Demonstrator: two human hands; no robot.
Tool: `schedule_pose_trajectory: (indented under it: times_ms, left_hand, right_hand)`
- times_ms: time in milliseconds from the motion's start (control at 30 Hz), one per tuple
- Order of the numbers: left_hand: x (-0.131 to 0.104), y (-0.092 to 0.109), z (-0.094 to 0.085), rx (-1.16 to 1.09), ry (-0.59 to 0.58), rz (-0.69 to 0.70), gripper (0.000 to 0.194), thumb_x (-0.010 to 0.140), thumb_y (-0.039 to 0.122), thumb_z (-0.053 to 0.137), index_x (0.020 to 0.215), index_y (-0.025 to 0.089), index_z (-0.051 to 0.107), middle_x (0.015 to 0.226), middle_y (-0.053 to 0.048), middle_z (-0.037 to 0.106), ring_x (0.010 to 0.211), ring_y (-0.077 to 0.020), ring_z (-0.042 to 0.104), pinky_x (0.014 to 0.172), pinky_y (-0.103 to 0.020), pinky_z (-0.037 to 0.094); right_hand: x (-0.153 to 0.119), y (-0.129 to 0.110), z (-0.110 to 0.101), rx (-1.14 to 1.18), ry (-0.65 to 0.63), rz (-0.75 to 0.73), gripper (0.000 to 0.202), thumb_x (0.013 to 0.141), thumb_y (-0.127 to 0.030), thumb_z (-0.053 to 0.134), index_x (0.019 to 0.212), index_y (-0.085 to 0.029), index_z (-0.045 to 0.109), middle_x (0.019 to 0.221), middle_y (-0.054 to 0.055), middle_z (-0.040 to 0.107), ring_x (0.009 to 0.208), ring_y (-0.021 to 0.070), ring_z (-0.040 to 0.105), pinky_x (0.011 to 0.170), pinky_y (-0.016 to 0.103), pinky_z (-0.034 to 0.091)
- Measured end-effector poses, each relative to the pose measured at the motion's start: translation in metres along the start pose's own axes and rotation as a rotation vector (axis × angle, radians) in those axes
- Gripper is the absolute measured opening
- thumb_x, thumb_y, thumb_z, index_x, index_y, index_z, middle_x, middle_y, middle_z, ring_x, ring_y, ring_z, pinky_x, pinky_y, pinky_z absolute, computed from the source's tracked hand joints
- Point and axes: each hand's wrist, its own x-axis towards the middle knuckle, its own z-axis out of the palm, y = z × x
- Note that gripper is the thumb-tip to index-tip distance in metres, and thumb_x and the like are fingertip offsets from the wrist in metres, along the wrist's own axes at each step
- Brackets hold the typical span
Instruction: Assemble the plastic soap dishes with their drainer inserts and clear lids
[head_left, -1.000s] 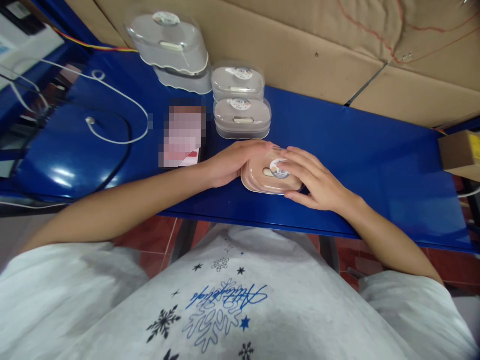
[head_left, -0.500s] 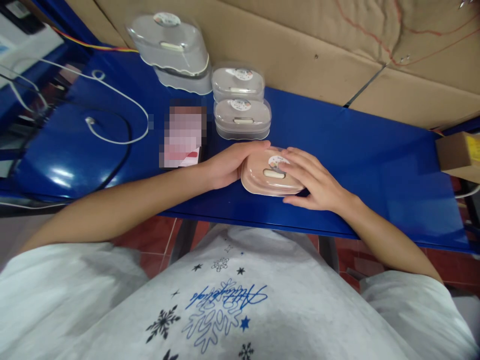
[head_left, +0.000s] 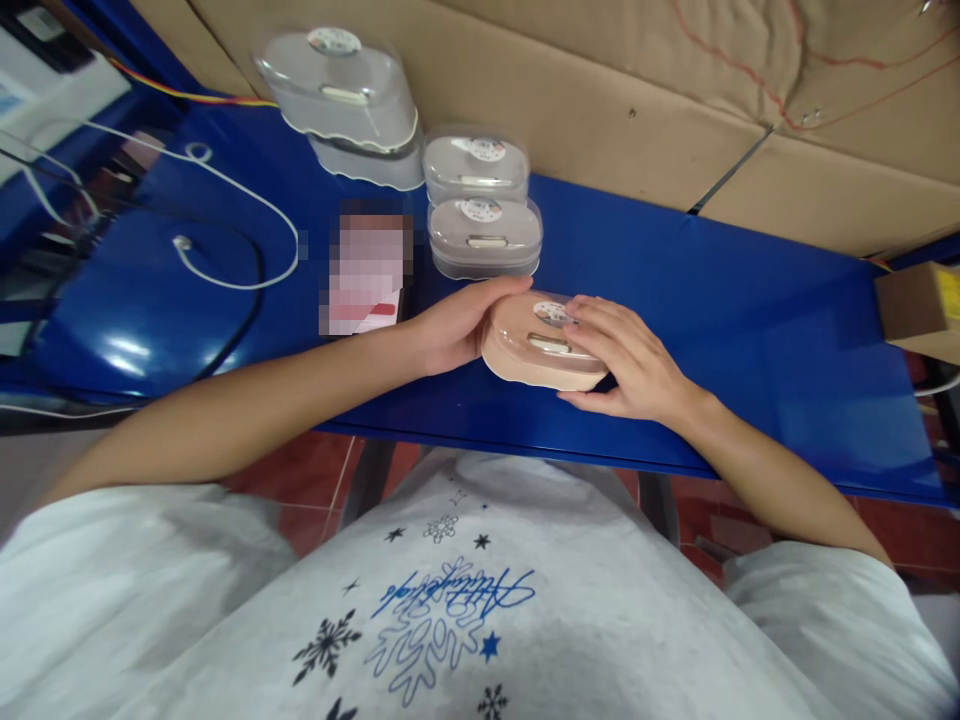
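A peach-coloured oval container [head_left: 517, 340] with a clear lid, a round sticker and a pale handle piece is between my hands, over the front part of the blue table. My left hand [head_left: 465, 325] is closed round its left end, the thumb along the far edge. My right hand [head_left: 626, 360] grips its right end, with fingers on top of the lid and the thumb low at the near side. The near wall of the container shows, so it looks tilted back a little. Its right end is hidden behind my fingers.
Two grey lidded containers [head_left: 486, 240] stand one behind the other just beyond. Larger grey containers [head_left: 341, 90] are stacked at the back left. A blurred-out phone-like object [head_left: 367, 270] lies left of them, with a white cable [head_left: 247, 190] further left. Cardboard [head_left: 570, 100] lines the back.
The container has tipped so that its near side wall now shows. My right thumb has shifted slightly left along its lower edge. The other things have stayed in place.
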Motion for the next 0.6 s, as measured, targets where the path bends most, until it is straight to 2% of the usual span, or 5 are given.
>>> schedule_pose_trajectory:
  times_ms: [167,300,467,533,600]
  left_hand:
    - [-0.001,0.001,0.001,-0.017,-0.059,0.023,0.047,0.112,0.05,0.056,0.115,0.014,0.086,0.116,-0.011,0.087,0.114,-0.0268,0.081,0.102,-0.033,0.062]
    - [0.0,0.0,0.0,-0.043,-0.068,0.04,0.047,0.112,0.052,0.057,0.112,0.015,0.086,0.113,-0.009,0.087,0.111,-0.0254,0.082,0.096,-0.03,0.062]
    - [-0.001,-0.002,0.0,-0.052,-0.104,0.034,0.044,0.11,0.051,0.059,0.113,0.016,0.085,0.115,-0.009,0.086,0.112,-0.0262,0.082,0.097,-0.032,0.063]
    - [-0.001,-0.003,0.0,-0.04,-0.08,0.042,0.04,0.108,0.047,0.063,0.112,0.015,0.085,0.112,-0.01,0.086,0.108,-0.0254,0.081,0.096,-0.032,0.063]
    - [-0.001,-0.003,0.0,-0.028,-0.041,0.046,0.037,0.105,0.044,0.065,0.11,0.014,0.085,0.107,-0.009,0.086,0.102,-0.0235,0.081,0.092,-0.03,0.062]
  right_hand:
    - [-0.001,0.001,-0.001,-0.029,0.055,-0.009,0.095,0.095,-0.051,0.087,0.176,-0.036,0.039,0.161,0.011,0.069,0.146,0.0391,0.07,0.122,0.065,0.06]
    - [0.0,0.003,-0.004,-0.041,0.097,-0.027,0.099,0.094,-0.051,0.089,0.177,-0.038,0.037,0.16,0.009,0.07,0.143,0.0386,0.072,0.118,0.063,0.063]
    - [0.001,0.007,-0.006,-0.022,0.062,-0.021,0.108,0.09,-0.067,0.088,0.178,-0.035,0.034,0.16,0.014,0.07,0.143,0.0409,0.071,0.114,0.063,0.063]
    - [0.0,0.008,-0.006,0.007,0.023,-0.008,0.113,0.087,-0.075,0.085,0.179,-0.035,0.031,0.164,0.016,0.066,0.147,0.043,0.068,0.117,0.067,0.06]
    - [-0.001,0.011,-0.005,0.035,-0.01,0.016,0.115,0.087,-0.077,0.084,0.179,-0.036,0.029,0.168,0.016,0.061,0.151,0.0446,0.064,0.119,0.07,0.057]
